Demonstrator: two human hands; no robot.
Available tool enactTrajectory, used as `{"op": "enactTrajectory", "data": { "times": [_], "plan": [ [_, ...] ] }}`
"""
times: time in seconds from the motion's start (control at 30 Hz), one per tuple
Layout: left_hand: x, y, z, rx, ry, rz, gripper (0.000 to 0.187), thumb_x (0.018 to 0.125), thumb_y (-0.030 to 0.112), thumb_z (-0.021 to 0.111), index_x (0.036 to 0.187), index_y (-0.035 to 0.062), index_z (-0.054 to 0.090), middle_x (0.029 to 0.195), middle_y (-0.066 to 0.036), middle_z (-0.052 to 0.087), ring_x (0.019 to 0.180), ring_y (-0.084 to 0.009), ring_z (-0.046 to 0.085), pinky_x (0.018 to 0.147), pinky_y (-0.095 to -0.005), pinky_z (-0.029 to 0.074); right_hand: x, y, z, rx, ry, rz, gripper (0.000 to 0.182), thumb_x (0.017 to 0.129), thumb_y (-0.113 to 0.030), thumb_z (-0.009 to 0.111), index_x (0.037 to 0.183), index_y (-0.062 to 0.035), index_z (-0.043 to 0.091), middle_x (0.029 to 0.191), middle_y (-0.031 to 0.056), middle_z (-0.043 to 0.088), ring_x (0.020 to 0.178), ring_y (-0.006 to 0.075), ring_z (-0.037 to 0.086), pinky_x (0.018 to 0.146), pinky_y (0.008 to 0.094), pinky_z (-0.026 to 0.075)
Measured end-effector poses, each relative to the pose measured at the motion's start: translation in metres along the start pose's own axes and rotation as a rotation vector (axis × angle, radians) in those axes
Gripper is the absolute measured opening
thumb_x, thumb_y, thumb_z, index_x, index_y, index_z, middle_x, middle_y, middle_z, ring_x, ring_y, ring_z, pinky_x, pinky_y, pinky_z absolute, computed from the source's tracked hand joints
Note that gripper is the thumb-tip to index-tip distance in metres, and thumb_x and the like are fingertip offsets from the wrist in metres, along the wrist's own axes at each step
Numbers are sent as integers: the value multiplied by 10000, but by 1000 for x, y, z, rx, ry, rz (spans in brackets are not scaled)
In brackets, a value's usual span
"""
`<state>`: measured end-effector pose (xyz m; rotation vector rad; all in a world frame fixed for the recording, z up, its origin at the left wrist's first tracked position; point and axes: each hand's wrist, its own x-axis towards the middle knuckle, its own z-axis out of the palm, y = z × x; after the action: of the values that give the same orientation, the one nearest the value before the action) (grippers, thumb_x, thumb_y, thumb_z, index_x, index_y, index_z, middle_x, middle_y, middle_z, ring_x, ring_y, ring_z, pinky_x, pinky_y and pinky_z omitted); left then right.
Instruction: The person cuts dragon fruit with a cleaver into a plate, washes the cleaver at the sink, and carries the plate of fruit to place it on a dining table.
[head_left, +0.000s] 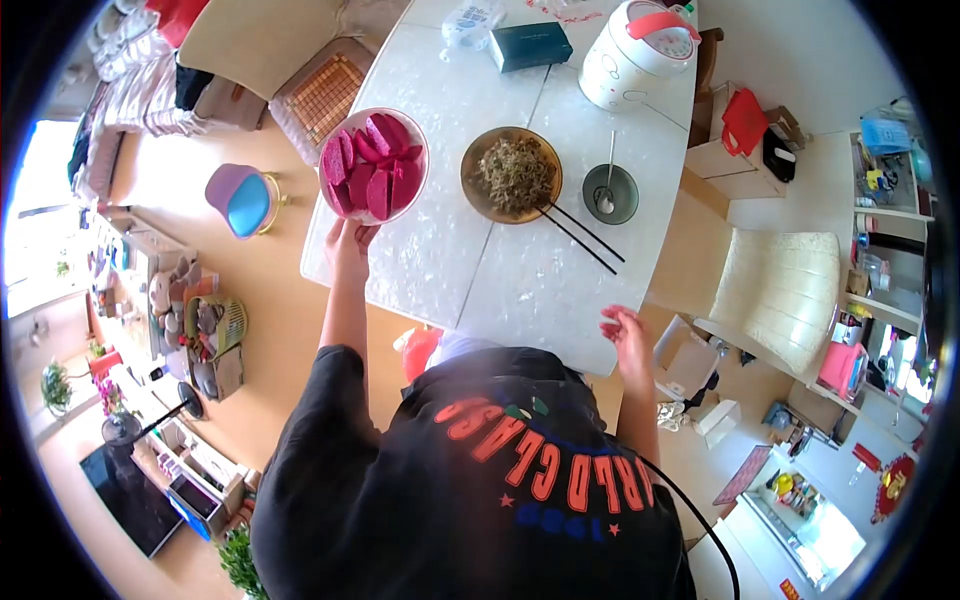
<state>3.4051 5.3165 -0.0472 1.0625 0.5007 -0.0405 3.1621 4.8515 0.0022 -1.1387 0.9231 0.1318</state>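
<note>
White marbled bench (pixel 500 270) runs from frame centre toward the top edge, over a tan floor; fisheye view from above the person.

Nearest, lower centre: black T-shirt (pixel 480 480) with red lettering fills the bottom of the frame.

Right hand (pixel 627 335), right of centre: hangs at the near edge of the bench, fingers loosely spread and slightly curled, holding nothing. Whether it touches the edge cannot be told.

Left hand (pixel 348 240), left of centre: arm raised, fingers pressed together under the near rim of the pink bowl (pixel 373 165), gripping it. Thumb position is hidden by the bowl.

Pink bowl: at the left edge of the bench, upper left of centre, partly over that edge. It is filled with magenta dragon fruit slices (pixel 375 162).

Just right of it, apart: brown bowl of noodles (pixel 511 174). Two black chopsticks (pixel 583 238) lie with their tips at its lower right rim, pointing toward lower right.

Right again, near: small dark green bowl (pixel 610 193) with a spoon (pixel 609 170) standing in it.

Far end, top of frame: dark teal box (pixel 530 45), a clear plastic packet (pixel 470 25) left of it, and a white rice cooker (pixel 640 55) with a pink handle at upper right.

Beyond the bench: cream chair (pixel 780 295) at right, blue and purple stool (pixel 243 200) at left.
</note>
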Motion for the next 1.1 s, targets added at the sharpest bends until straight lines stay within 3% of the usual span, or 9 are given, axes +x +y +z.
{"op": "enactTrajectory", "data": {
  "times": [0.2,0.33,0.63,0.73,0.87,0.97,1.1],
  "plan": [
    [86,-30,21,-59,5,-55,220,944,21,561,1138,-70,610,1057,-159,693,954,-281,715,881,-401,613,-22,43,-7,80,232,120,242,971,-148,539,1146,-1,618,1057,138,691,857,221,659,775,337,538],
    [114,-44,39,-13,-61,-95,235,938,23,559,1144,-80,604,1072,-171,692,980,-291,712,902,-408,607,-12,60,-8,501,356,196,228,933,-125,593,1140,-31,615,1063,99,671,909,214,615,848,357,516],
    [123,-51,67,-1,-38,-157,343,951,66,582,1232,-129,555,1093,-198,678,1007,-306,703,926,-392,597,7,66,10,475,446,163,240,937,-121,591,1150,-12,605,1075,115,661,895,215,606,836,356,516],
    [125,-51,64,25,-79,-155,364,965,99,597,1248,-124,546,1091,-207,678,1000,-307,705,915,-385,600,6,60,17,448,453,176,252,932,-122,606,1148,8,589,1063,132,654,878,221,611,785,336,529],
    [113,-27,55,208,-126,-244,408,969,174,640,1250,-107,545,1091,-233,678,961,-302,716,864,-365,615,6,61,12,427,349,172,273,946,-150,597,1177,-5,591,1106,125,654,896,225,613,830,349,511],
    [101,-29,44,272,44,-349,425,964,229,662,1230,-88,563,1091,-245,683,928,-295,724,803,-339,625,2,49,13,413,183,103,281,961,-167,583,1196,-14,592,1142,123,653,947,232,624,872,365,495],
    [54,-45,47,272,36,-276,366,961,247,671,1157,-55,605,1049,-199,713,864,-252,725,695,-291,606,-15,50,8,341,117,5,254,981,-146,568,1196,-10,587,1129,127,669,989,238,652,862,354,504]
  ]
}}
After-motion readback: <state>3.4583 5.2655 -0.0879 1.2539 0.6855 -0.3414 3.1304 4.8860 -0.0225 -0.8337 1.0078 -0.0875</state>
